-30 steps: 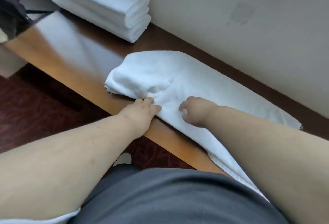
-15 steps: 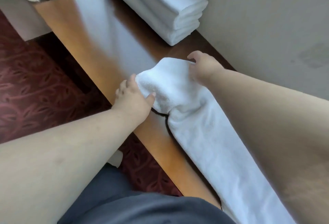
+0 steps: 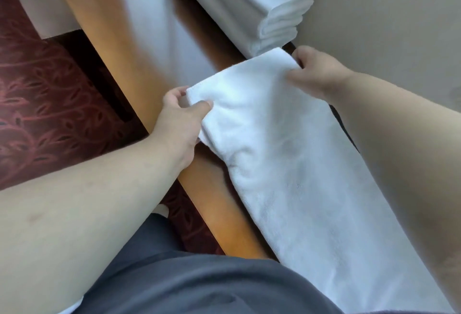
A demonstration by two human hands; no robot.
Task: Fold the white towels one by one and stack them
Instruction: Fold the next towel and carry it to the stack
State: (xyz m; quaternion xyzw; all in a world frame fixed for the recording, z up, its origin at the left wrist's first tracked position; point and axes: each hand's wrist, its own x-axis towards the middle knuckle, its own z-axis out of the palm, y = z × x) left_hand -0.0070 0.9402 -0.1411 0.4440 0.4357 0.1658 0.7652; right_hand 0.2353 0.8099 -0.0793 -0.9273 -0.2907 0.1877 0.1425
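A long white towel (image 3: 294, 176) lies along the wooden table (image 3: 119, 46), folded into a narrow strip that runs off the bottom right. Its far end is lifted off the wood. My left hand (image 3: 178, 120) pinches the near corner of that end between thumb and fingers. My right hand (image 3: 318, 74) grips the far corner, close to the wall. A stack of folded white towels (image 3: 252, 1) sits just beyond, at the top of the view, almost touching the lifted end.
The beige wall (image 3: 389, 14) runs along the table's far edge. Dark red patterned carpet (image 3: 42, 104) lies to the left below the table. A grey box-like object (image 3: 32, 1) stands at the top left. My grey shorts (image 3: 199, 281) fill the bottom.
Both hands moved from the towel's middle to its far end, took hold of the two corners and raised that end toward the stack. The view shifted toward the stack.
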